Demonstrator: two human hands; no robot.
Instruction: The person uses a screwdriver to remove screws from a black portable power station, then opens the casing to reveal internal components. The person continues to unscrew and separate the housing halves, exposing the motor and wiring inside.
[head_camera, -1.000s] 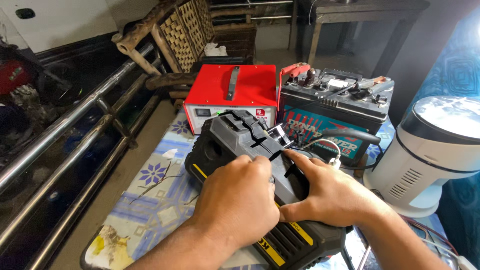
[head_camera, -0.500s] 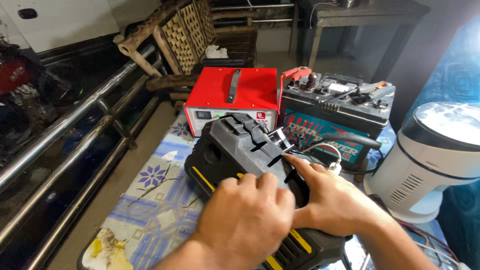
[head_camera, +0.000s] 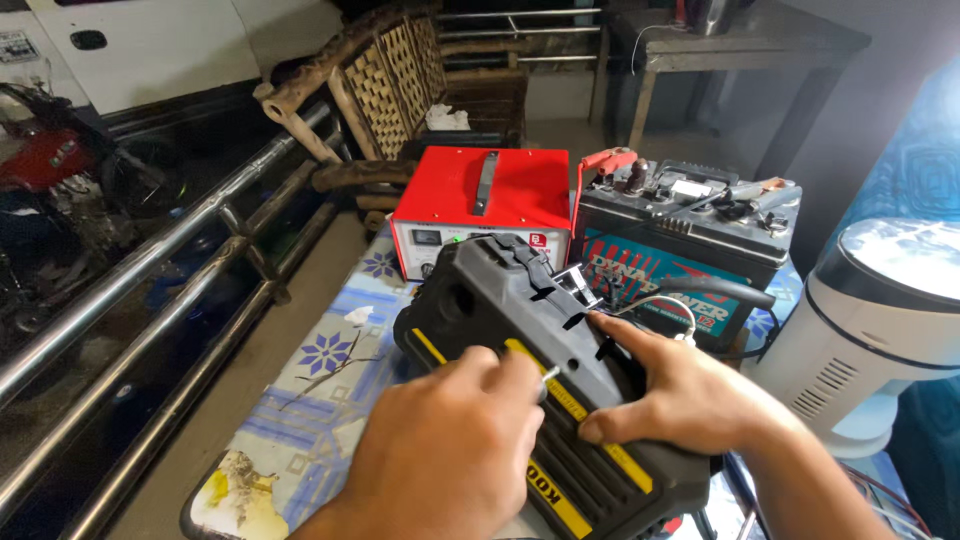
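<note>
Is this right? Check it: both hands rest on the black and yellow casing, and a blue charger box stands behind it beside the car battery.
Not quite. The charger box is red, not blue, as the head view shows. The rest holds: the left hand and right hand rest on the black and yellow casing, with the car battery beside the box.

Charger (head_camera: 483, 205) left of battery (head_camera: 690, 225), behind casing (head_camera: 530, 340)
</note>
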